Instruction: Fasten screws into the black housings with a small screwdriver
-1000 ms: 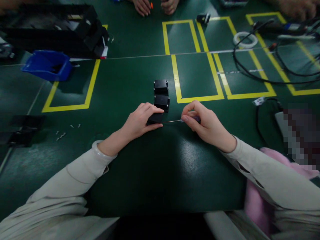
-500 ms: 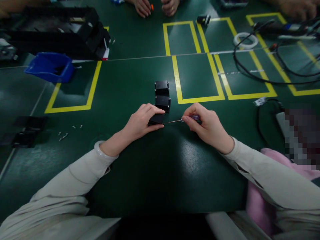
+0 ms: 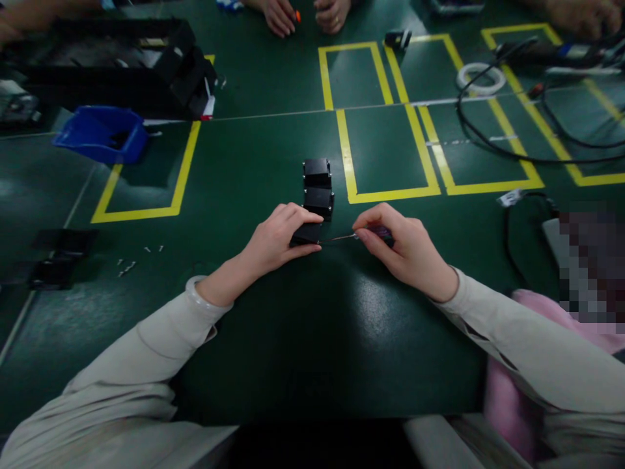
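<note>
On the green table (image 3: 273, 339), nearest the wearer, the left hand (image 3: 275, 240) clamps a small black box (image 3: 305, 233) between thumb and curled fingers, pressing it to the surface. Just right of it, the right hand (image 3: 403, 246) pinches a slim screwdriver (image 3: 361, 235) by its handle, the thin shaft lying level with its tip at the box's side. Two more black boxes (image 3: 318, 187) stand in a row directly behind the held one, making three. No writing can be read on any of them. Farther off lie four yellow tape rectangles (image 3: 385, 148), a blue bin (image 3: 100, 133), black cables (image 3: 508, 146) and a white tape roll (image 3: 481, 78). Two hands of another person (image 3: 305, 13) rest at the far edge.
</note>
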Available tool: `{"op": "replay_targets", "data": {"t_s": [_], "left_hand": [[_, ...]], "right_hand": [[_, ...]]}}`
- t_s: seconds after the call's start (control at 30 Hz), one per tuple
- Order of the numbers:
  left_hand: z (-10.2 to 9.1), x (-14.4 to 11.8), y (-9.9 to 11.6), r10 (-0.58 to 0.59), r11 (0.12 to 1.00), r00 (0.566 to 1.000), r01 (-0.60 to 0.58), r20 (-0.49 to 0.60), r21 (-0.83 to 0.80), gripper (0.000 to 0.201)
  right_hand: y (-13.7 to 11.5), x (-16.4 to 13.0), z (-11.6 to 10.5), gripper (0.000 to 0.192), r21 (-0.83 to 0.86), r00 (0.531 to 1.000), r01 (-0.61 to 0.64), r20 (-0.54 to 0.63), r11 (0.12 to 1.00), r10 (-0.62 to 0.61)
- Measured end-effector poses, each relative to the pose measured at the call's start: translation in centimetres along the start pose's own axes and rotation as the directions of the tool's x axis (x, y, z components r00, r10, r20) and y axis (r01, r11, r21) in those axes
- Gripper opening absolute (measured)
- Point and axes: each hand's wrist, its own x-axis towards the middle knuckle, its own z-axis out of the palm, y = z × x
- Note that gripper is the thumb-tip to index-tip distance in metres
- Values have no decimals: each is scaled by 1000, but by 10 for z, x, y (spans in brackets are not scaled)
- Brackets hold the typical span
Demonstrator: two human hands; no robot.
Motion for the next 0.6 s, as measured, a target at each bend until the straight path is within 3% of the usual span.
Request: {"op": "replay_targets", "data": {"t_s": [0.6], "left_hand": [[-4,1,5,-41,999,998,42,45,-8,42]], "right_hand": [[2,0,0,8,85,998,-67,20,994,66]]}}
